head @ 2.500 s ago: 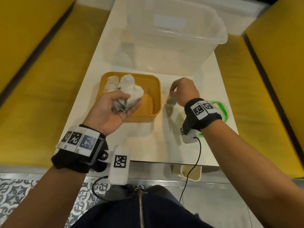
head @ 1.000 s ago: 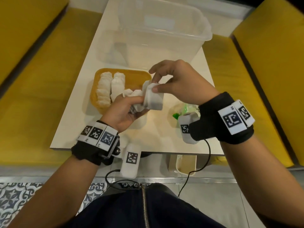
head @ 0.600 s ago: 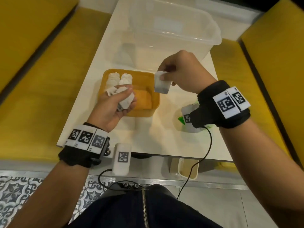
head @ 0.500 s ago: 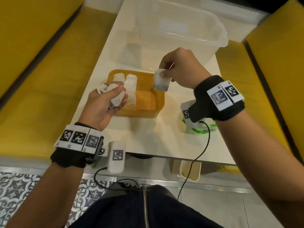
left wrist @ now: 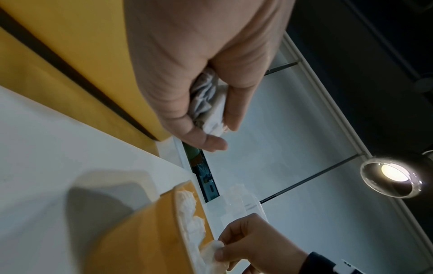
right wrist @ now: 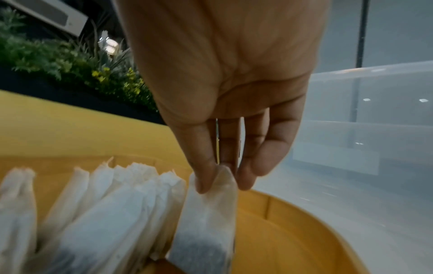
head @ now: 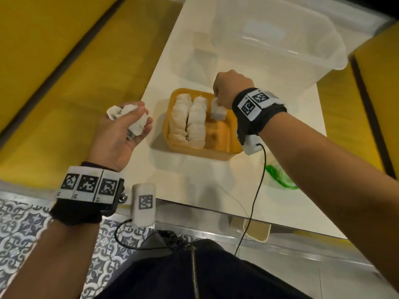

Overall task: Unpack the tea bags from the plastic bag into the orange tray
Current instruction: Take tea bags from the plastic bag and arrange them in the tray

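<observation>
Placing bags one at a time: our right hand (head: pixel 224 91) pinches one tea bag (right wrist: pixel 206 222) by its top edge, lowering it into the orange tray (head: pixel 218 155) beside two full rows (head: pixel 187 120). Left hand (head: pixel 121 130) clutches a small bunch of bags (head: pixel 127 117), off the tray's left. Plastic bag (head: pixel 278 175) lies on the table, right of the tray. We judge it well past halfway; third row barely started.

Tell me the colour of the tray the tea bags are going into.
Orange-yellow; the tray shows best in the head view.

Fingertips (right wrist: pixel 206 178) pinching tea bag (right wrist: pixel 206 222)
</observation>
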A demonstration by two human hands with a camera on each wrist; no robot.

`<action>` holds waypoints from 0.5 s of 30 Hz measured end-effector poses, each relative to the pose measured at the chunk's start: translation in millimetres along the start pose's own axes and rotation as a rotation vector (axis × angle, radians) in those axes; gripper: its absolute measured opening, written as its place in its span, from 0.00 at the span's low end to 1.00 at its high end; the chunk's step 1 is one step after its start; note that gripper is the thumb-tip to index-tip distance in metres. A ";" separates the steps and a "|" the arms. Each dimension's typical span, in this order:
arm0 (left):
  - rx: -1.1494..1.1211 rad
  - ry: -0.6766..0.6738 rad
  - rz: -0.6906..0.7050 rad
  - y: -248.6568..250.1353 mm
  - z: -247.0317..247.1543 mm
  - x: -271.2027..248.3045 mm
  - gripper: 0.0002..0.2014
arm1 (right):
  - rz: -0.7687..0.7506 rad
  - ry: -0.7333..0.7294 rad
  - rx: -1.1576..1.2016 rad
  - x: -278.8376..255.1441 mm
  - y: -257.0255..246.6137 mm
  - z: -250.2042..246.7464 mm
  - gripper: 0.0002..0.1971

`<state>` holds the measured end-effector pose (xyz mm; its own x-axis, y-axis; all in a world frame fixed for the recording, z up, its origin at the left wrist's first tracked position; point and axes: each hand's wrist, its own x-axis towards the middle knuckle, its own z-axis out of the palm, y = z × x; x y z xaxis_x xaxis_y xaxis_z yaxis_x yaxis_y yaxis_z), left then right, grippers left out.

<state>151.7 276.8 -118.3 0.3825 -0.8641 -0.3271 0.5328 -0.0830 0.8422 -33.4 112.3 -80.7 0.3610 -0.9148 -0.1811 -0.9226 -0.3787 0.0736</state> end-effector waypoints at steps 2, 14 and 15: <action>-0.006 0.009 -0.005 0.6 -2.9 3.1 0.04 | -0.003 0.006 -0.038 4.5 -0.9 1.1 0.11; -0.015 -0.002 -0.073 -0.8 -4.3 12.0 0.02 | -0.038 -0.008 -0.122 -2.7 -6.4 13.8 0.10; -0.017 -0.005 -0.079 -0.8 -4.4 12.0 0.03 | -0.043 0.004 -0.120 -2.8 -6.9 12.9 0.10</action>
<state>159.1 268.7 -124.8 0.3352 -0.8574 -0.3905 0.5737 -0.1430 0.8065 -29.8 119.2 -93.4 0.4006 -0.8979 -0.1826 -0.8836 -0.4313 0.1824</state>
